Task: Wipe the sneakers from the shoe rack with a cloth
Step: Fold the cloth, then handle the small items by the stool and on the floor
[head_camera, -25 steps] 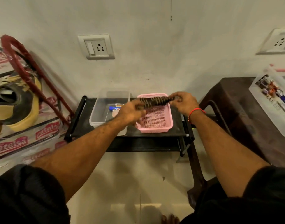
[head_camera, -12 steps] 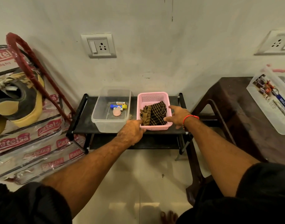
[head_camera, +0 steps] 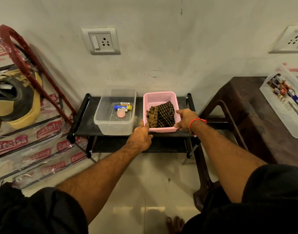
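Observation:
A brown checked cloth (head_camera: 161,115) lies crumpled in a pink basket (head_camera: 159,97) on a low black rack (head_camera: 84,123). My left hand (head_camera: 139,138) holds the basket's near left corner, thumb against the rim, fingers mostly hidden. My right hand (head_camera: 186,119), with a red band at the wrist, grips the basket's near right wall, a finger over the rim. A black and yellow sneaker (head_camera: 18,103) sits on a red shoe rack (head_camera: 26,56) at the far left, apart from both hands.
A clear plastic tub (head_camera: 101,119) with small tubes and a pink cap stands left of the basket. A dark brown table (head_camera: 242,119) with a white plastic box (head_camera: 283,105) is on the right. Wrapped panels lean at left. The floor is pale tile.
A second ago both hands held the cloth stretched above the basket. They dropped it in, then lowered to the basket's near corners, where they remain.

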Demonstrator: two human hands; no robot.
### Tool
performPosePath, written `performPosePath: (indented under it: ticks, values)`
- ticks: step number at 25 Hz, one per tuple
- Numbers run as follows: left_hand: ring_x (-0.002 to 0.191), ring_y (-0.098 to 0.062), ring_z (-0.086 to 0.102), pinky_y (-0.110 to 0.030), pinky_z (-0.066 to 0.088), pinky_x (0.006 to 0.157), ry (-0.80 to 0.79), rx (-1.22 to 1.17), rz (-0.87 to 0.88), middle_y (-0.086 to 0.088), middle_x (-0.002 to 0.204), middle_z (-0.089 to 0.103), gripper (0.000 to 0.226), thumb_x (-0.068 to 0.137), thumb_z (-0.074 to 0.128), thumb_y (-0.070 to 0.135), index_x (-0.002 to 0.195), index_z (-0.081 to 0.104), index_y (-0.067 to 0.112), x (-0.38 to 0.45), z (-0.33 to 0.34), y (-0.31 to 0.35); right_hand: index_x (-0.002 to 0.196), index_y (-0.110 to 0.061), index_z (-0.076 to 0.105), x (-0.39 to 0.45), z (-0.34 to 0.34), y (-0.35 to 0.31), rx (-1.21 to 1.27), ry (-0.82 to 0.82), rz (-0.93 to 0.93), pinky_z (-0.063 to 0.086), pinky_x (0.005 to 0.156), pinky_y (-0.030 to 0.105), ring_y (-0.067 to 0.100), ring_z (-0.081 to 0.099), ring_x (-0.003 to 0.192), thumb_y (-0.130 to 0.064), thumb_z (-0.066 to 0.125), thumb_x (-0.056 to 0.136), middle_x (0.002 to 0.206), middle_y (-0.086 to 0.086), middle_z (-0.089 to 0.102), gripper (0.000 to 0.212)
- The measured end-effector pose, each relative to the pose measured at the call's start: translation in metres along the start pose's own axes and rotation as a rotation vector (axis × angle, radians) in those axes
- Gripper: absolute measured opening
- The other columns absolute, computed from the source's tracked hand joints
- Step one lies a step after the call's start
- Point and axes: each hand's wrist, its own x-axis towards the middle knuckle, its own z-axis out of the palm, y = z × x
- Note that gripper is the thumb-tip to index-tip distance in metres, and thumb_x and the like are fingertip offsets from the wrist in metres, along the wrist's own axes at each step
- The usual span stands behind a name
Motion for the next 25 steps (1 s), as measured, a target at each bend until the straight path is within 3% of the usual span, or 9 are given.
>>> performPosePath:
  ticks: [5,9,15,18,22,25]
  values:
    - [0.147,-0.028,0.035,-0.043,0.039,0.115,0.055,-0.068,0.048,-0.006,0.160,0.035,0.061,0.099,0.060,0.013,0.155,0.036,0.018,-0.013,-0.014,-0.002,0.153,-0.016,0.035,-0.013,-0.004,-0.002,-0.140,0.007,-0.062,0.040,0.112,0.049,0.037,0.044,0.136,-0.015,0.076,0.085,0.152,0.015,0.042,0.079]
    - [0.149,-0.028,0.031,-0.048,0.036,0.118,0.097,-0.059,0.019,-0.005,0.164,0.030,0.058,0.099,0.063,0.019,0.152,0.041,0.021,-0.038,-0.022,-0.009,0.151,-0.017,0.037,-0.046,-0.014,-0.013,-0.234,0.058,-0.151,0.037,0.112,0.045,0.036,0.042,0.138,-0.023,0.072,0.090,0.153,0.016,0.041,0.071]
    - [0.148,-0.029,0.033,-0.050,0.038,0.117,0.100,-0.032,0.029,-0.005,0.168,0.015,0.062,0.098,0.065,0.028,0.153,0.039,0.025,-0.095,-0.045,0.002,0.146,-0.017,0.046,-0.124,-0.013,-0.014,-0.218,-0.091,-0.225,0.037,0.112,0.040,0.030,0.046,0.134,-0.028,0.069,0.093,0.148,0.012,0.048,0.060]
    - [0.143,-0.032,0.041,-0.051,0.045,0.112,0.079,-0.042,0.071,-0.005,0.169,0.005,0.066,0.096,0.068,0.030,0.154,0.036,0.028,-0.130,-0.053,0.006,0.142,-0.017,0.052,-0.174,-0.007,-0.017,-0.114,-0.017,-0.277,0.037,0.112,0.035,0.028,0.048,0.133,-0.027,0.069,0.093,0.143,0.010,0.052,0.053]
    - [0.153,-0.035,0.021,-0.052,0.033,0.119,0.124,-0.059,0.129,-0.006,0.169,-0.010,0.077,0.095,0.068,0.028,0.159,0.025,0.029,-0.177,-0.065,0.024,0.139,-0.017,0.055,-0.232,0.006,-0.016,0.012,0.130,-0.365,0.035,0.111,0.029,0.023,0.048,0.131,-0.024,0.070,0.092,0.140,0.008,0.053,0.050]
    - [0.153,-0.037,0.019,-0.050,0.030,0.120,0.196,-0.119,0.198,-0.007,0.169,-0.011,0.081,0.094,0.070,0.026,0.160,0.023,0.028,-0.208,-0.072,0.047,0.140,-0.017,0.055,-0.259,0.004,-0.004,0.061,0.180,-0.322,0.038,0.111,0.033,0.025,0.050,0.129,-0.023,0.070,0.092,0.139,0.009,0.053,0.051]
